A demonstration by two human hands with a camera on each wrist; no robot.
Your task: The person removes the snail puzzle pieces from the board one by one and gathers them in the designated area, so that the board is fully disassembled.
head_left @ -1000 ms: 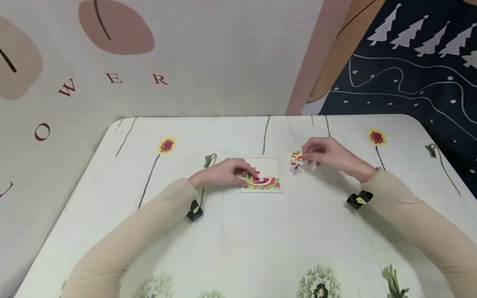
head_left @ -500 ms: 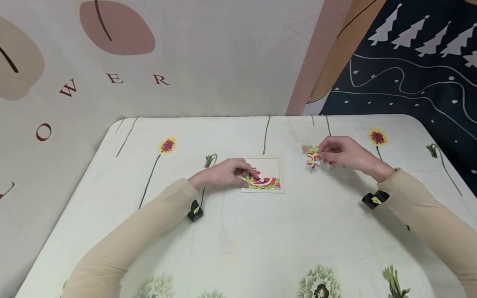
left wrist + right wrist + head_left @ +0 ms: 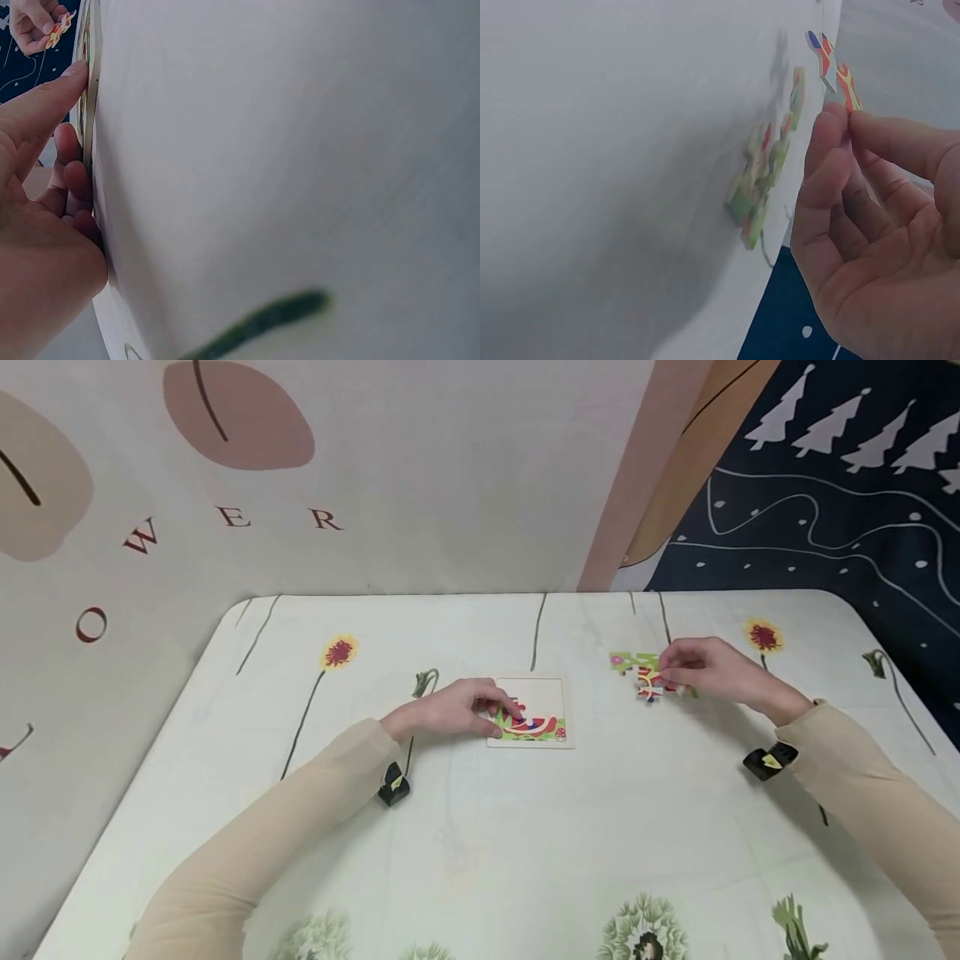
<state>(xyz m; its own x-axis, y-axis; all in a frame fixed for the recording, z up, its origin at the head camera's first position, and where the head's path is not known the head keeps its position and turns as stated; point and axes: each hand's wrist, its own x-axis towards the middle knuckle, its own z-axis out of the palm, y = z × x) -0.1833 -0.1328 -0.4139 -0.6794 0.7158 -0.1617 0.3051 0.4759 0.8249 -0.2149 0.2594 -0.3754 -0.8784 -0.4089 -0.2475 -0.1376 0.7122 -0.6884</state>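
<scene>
A small puzzle board (image 3: 567, 727) with a pale frame lies mid-table, its lower part filled with red, green and blue picture pieces (image 3: 540, 727). My left hand (image 3: 450, 706) rests at the board's left side, fingers reaching over the fitted pieces. In the left wrist view its thumb (image 3: 45, 101) presses on the board, the other fingers bent beside the edge. My right hand (image 3: 712, 672) pinches a red, yellow and white puzzle piece (image 3: 648, 685) between thumb and fingertips. In the right wrist view this puzzle piece (image 3: 829, 64) is held up off the table.
Several loose green and red puzzle pieces (image 3: 633, 662) lie under and beside my right hand, partly covered by it. A white flower-print cloth (image 3: 480, 843) covers the table. Beyond its far edge stand a pale printed wall (image 3: 465, 485) and a dark tree-print fabric (image 3: 817, 510).
My right hand has moved to the right with the puzzle piece, away from the board and over the loose pieces, which have come into view. My left hand has stayed on the board.
</scene>
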